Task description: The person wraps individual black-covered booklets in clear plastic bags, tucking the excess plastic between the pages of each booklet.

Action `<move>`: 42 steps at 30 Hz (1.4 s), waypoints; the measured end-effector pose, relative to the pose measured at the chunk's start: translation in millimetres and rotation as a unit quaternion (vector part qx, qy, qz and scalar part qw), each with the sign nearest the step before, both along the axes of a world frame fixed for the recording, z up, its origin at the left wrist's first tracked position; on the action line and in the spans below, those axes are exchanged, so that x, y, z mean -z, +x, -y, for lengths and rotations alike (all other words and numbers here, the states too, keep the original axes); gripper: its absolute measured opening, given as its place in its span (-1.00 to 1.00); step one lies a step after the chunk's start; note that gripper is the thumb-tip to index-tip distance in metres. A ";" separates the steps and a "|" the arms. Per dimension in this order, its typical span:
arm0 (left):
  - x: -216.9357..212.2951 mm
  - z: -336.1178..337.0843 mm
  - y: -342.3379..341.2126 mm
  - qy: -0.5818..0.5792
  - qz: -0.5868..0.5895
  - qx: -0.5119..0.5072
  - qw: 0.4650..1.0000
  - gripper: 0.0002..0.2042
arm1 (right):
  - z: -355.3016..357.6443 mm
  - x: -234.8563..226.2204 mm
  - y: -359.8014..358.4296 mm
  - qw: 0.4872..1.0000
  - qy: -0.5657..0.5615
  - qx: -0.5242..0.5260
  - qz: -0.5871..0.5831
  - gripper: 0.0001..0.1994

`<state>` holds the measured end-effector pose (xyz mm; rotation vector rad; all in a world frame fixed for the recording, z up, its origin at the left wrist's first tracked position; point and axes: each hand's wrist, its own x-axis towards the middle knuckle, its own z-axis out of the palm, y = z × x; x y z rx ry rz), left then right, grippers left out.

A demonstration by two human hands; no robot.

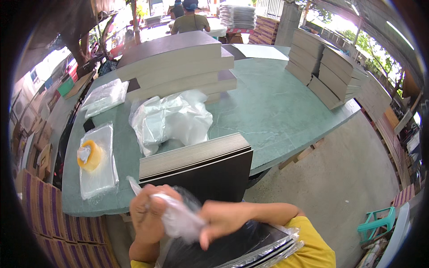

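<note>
In front of my body, my left hand (149, 212) is closed around a bunched clear plastic bag (181, 219). My right hand (225, 219), blurred by motion, grips the other side of the bunched plastic, its thumb pointing down. Below both hands, close to my yellow shirt, lie black boards (223, 245) wrapped in clear plastic, with several edges showing at the right. Just beyond, a stack of black boards (196, 149) with pale edges stands on its side at the green table's (268, 107) near edge.
Crumpled clear plastic (172, 118) lies behind the upright boards. At left, a tape roll (90, 155) rests on flat plastic bags (100, 178). Tall board stacks (178, 60) fill the back, more (328, 67) the far right. A green stool (376, 224) stands on the floor; another person (191, 22) sits beyond.
</note>
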<state>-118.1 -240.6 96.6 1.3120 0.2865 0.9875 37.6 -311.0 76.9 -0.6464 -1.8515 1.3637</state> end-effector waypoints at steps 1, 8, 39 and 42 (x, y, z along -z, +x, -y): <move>0.3 -1.7 -4.7 -0.054 0.033 0.006 0.998 -0.71 | 3.1 1.6 -0.8 0.998 0.019 -0.052 0.028 -0.71; 2.7 -24.0 -4.2 -0.052 -0.045 0.015 0.998 -0.66 | 3.8 -21.3 34.3 0.978 -0.154 -0.063 -0.129 -0.60; -23.0 -9.7 -42.4 0.581 -0.647 0.101 0.483 -0.72 | 35.9 -45.7 57.3 0.558 0.226 0.014 0.798 -0.86; -20.9 -15.8 -44.5 0.563 -0.711 0.124 0.401 -0.86 | 41.7 -55.9 46.7 0.720 0.098 -0.062 0.684 -0.87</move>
